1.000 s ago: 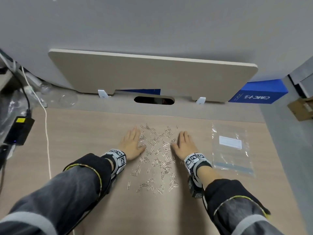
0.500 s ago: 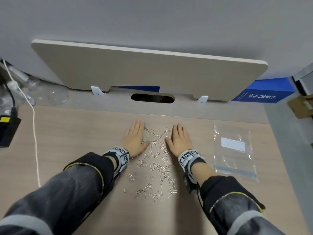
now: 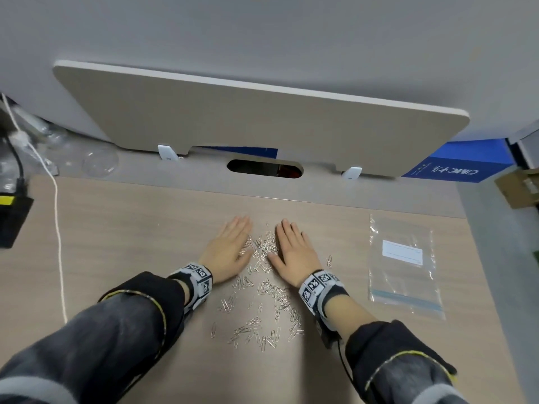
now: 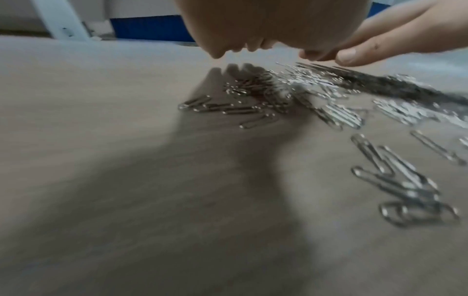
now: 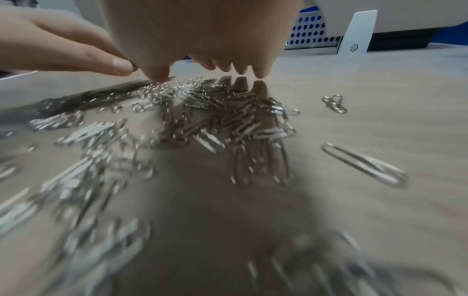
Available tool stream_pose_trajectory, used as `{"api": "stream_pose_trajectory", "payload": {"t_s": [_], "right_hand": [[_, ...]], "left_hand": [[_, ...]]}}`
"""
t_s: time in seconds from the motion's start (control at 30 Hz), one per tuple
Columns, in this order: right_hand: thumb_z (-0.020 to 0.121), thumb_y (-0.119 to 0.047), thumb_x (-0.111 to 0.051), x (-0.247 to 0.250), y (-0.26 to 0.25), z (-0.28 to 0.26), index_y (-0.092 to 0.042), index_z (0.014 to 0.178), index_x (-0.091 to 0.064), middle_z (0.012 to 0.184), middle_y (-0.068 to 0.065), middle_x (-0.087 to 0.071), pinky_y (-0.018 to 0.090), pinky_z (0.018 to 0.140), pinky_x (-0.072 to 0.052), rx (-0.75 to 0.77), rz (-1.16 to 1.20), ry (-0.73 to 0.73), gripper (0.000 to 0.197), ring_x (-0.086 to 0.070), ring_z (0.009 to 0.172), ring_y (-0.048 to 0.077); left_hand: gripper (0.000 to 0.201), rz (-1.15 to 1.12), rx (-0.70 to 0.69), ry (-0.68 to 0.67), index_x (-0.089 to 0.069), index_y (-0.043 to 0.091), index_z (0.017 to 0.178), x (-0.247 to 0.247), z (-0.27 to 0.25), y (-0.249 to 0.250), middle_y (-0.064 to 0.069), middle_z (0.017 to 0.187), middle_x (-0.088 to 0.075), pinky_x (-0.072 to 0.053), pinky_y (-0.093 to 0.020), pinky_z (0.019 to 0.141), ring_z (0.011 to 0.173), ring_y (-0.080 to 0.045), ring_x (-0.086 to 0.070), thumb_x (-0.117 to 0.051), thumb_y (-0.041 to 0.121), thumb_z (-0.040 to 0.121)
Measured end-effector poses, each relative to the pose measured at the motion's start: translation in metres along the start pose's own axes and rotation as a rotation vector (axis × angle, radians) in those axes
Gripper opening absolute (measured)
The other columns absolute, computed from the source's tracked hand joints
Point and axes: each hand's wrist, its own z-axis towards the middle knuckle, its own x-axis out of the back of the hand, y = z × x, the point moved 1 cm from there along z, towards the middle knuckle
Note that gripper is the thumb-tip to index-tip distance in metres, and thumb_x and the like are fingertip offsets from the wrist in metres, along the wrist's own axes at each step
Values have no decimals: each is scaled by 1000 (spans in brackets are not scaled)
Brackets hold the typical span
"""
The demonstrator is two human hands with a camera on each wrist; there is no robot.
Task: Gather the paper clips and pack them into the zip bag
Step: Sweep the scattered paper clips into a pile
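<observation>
Several silver paper clips [image 3: 262,252] lie bunched between my two hands, and more paper clips lie scattered nearer me on the wooden desk [image 3: 131,228]. My left hand [image 3: 230,249] lies flat on the desk, fingers straight, at the left side of the bunch. At the right side my right hand [image 3: 291,252] lies flat the same way. One stray clip [image 3: 329,260] lies just right of the right hand. The clear zip bag [image 3: 404,266] with a white label lies flat further right. The wrist views show the clip pile [image 4: 291,88] [image 5: 207,108] under both palms.
A beige panel [image 3: 262,118] stands along the desk's back edge above a cable slot [image 3: 264,168]. A white cord [image 3: 58,228] and a black box [image 3: 11,220] lie at the left. A blue box [image 3: 455,164] sits at the back right.
Both hands have slid inward toward each other, pushing the far clips into a tighter bunch. One clip has been left behind to the right of the right hand.
</observation>
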Motion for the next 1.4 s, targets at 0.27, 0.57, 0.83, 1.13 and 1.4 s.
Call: {"api": "stream_pose_trajectory", "payload": {"t_s": [0.27, 0.57, 0.83, 1.13, 1.4], "right_hand": [[95, -59, -22, -20, -36, 15, -15, 154, -1, 162, 4, 8, 42, 121, 4, 122, -82, -43, 76, 6, 150, 22], [98, -49, -29, -7, 13, -46, -15, 153, -12, 162, 6, -7, 45, 121, -6, -228, 58, 226, 67, -5, 150, 26], [93, -61, -29, -32, 9, -68, -11, 153, 7, 160, 8, 15, 40, 121, 2, -304, 170, 59, 86, 12, 149, 25], [90, -18, -51, -19, 36, -121, -10, 129, -52, 131, 13, -54, 36, 95, -44, -732, 546, 567, 39, -52, 120, 31], [89, 0, -45, -31, 26, -120, -2, 129, -50, 130, 16, -48, 21, 90, -35, -739, 853, 336, 41, -52, 101, 23]], "left_hand": [[85, -77, 111, -60, 3, 16, 153, -18, -31, -9, 0, 161, 11, -1, -40, 124, 149, -17, 11, -23, 52, 80], [77, -169, 258, 100, -10, 12, 153, -18, -67, -19, -6, 162, -5, 1, -38, 122, 150, -25, 0, -21, 44, 84], [65, -250, 326, 27, 3, 10, 153, -35, -62, 29, -7, 161, 11, 5, -39, 122, 149, -22, 13, -25, 36, 100], [35, -355, 568, 298, -59, 0, 120, -7, -93, -2, -23, 125, -51, -38, -42, 103, 116, -39, -48, -46, 8, 89], [34, -585, 602, 125, -62, 7, 114, -18, -90, 38, -15, 118, -59, -46, -32, 96, 102, -30, -61, -45, 11, 86]]}}
